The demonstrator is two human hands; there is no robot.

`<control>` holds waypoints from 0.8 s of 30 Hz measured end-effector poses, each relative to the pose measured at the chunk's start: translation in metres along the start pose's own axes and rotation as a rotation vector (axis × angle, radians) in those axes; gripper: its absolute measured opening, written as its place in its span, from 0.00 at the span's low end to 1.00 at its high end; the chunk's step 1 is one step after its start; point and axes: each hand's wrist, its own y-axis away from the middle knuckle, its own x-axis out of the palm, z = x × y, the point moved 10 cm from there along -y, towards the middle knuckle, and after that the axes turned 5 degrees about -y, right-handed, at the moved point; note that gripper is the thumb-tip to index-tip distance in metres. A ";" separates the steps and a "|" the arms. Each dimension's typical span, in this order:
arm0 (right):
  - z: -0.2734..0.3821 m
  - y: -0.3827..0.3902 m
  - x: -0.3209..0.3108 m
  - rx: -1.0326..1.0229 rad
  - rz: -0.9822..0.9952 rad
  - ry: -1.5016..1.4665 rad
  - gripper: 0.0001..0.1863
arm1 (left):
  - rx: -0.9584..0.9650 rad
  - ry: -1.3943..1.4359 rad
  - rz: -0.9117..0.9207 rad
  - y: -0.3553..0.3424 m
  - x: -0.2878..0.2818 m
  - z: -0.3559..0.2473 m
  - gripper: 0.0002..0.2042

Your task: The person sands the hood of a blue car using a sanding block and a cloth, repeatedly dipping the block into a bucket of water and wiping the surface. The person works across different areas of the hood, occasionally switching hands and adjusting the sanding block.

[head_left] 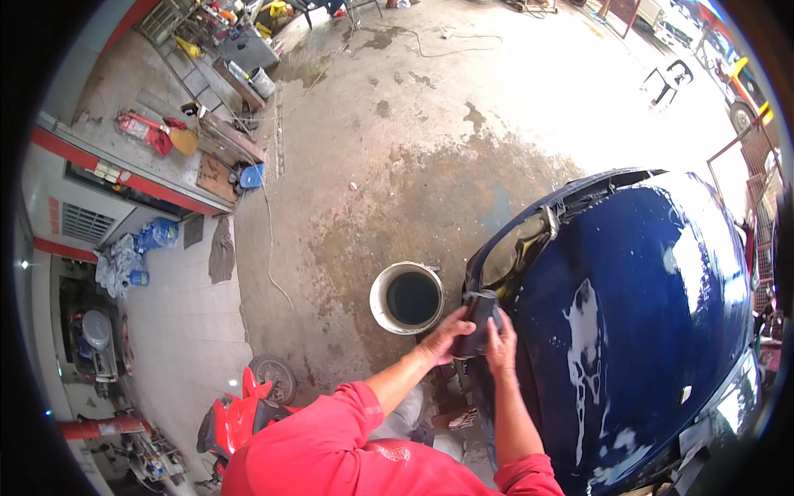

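Note:
My left hand (447, 336) and my right hand (501, 345) are closed on a dark grey sheet, which looks like sandpaper (477, 321), bent between them. They hold it beside the front corner of a dark blue car (653, 289), close to the headlight (504, 263). Pale, wet-looking patches streak the hood. Just left of my hands stands a white bucket (379, 304) of dark water. The fingertips behind the sheet are hidden.
A red motorcycle (236, 417) stands at the lower left. A cable (269, 223) runs along the stained concrete floor (331, 182). Farther left lie a red fire extinguisher (142, 130) and a blue container (251, 176). A dark chair (674, 78) stands at the far right.

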 end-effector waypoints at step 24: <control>0.012 -0.046 -0.182 -0.169 -0.099 1.630 0.61 | -0.255 -1.084 -0.679 -0.266 -0.656 0.191 0.42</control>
